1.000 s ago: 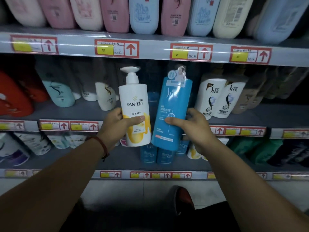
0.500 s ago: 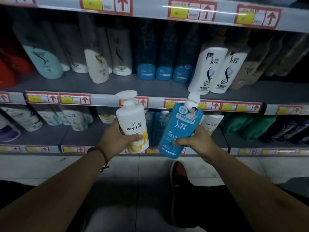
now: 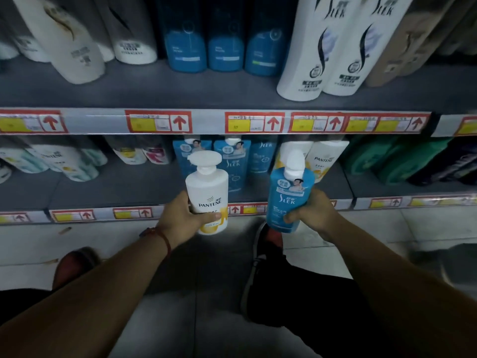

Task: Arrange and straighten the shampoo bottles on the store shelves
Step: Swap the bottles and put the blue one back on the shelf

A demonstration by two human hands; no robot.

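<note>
Head view, our count: two bottles in hand, one each. Our left hand (image 3: 180, 218) curls fingers and thumb round a white pump bottle (image 3: 207, 192) with a yellow base, held upright. Our right hand (image 3: 313, 213) grips a blue capped bottle (image 3: 285, 202), its top leaning slightly right. Both bottles hang in front of the lower shelf (image 3: 103, 214). Three blue shelf bottles (image 3: 232, 161) stand behind them. The upper shelf (image 3: 154, 94) carries three dark blue bottles (image 3: 224, 45) and, to their right, two tall white bottles (image 3: 307, 55).
</note>
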